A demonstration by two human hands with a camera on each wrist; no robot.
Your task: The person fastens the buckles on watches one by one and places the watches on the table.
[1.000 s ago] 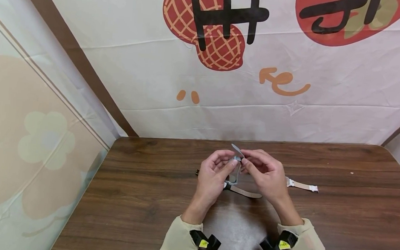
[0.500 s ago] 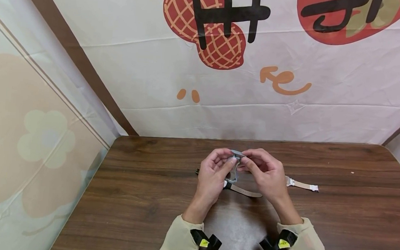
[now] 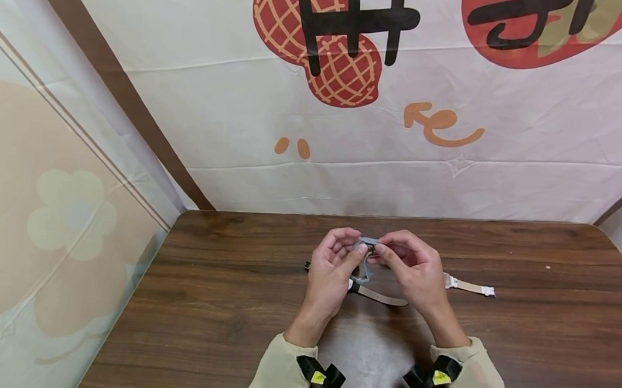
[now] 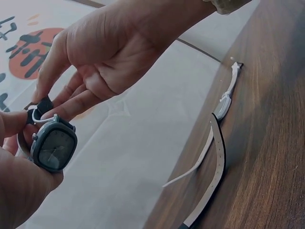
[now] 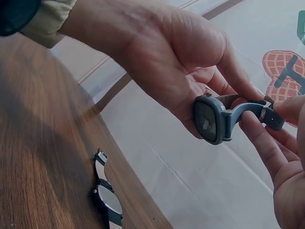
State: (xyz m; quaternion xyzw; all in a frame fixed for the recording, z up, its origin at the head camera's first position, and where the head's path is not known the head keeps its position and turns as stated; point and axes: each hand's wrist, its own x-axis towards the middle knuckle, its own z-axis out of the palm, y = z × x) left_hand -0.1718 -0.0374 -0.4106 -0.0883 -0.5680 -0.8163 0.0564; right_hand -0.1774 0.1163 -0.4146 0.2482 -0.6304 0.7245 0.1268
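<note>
While both sets of fingertips crowd in on one short stretch of strap (image 5: pixel 242 110), it's all fine pinching here: the left hand (image 3: pixel 329 274) has its fingers curled on the blue-grey watch (image 5: pixel 208 120), and the right hand (image 3: pixel 416 274) nips the band around its buckle end (image 5: pixel 274 119), neither showing more than the strap's thickness between thumb and finger. That watch is up off the table (image 3: pixel 205 305), strap bent into a loop, face turned back toward the wrists. The step looks like work on the buckle; fastening or undoing, I can't tell. Next, I'd say, calls for a steady left hand while the right guides the strap's tip.

Now the count: two hands, three watches, one held and two lying down. Just below the left hand, partly hidden, lies a black watch (image 5: pixel 110 200), the pale lining of its strap showing. Off beside the right hand is a white watch (image 3: pixel 472 287). Two sleeves, one wrist camera on each, left (image 3: pixel 335 378) and right (image 3: pixel 417 380), and behind everything, one printed cloth (image 3: pixel 546 130) hanging past the table's far edge.
</note>
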